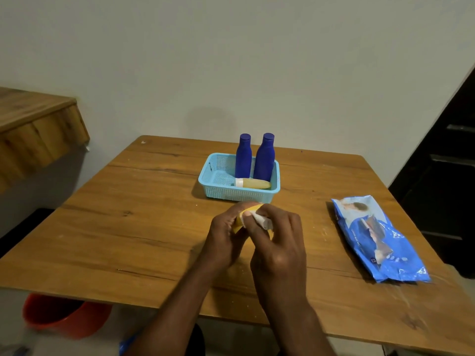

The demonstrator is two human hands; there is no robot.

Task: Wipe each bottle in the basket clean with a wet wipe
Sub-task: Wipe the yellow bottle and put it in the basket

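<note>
We grip a yellow bottle (pixel 240 220) in our left hand (pixel 226 240) just near of the blue basket (pixel 218 187), steadying it while our right hand (pixel 277 242) fingers pinch a wet wipe (pixel 262 222) against it. The wipes pack (pixel 377 237) lies right, within reach.

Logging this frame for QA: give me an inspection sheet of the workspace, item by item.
Surface: wooden table, pale crumbs near the right side.
Job's things: light blue basket holds two upright blue bottles and a small yellowish bottle lying on its side; yellow bottle out of the basket, in hand; white wet wipe against it; blue wipes pack lying at right.
Clutter: nothing seen on the table.
Hands: left hand grips the yellow bottle; right hand pinches the wet wipe.
Cables: nothing seen.
Surroundings: plain wall, wooden shelf at left, orange bucket under the table, dark cabinet at right.
</note>
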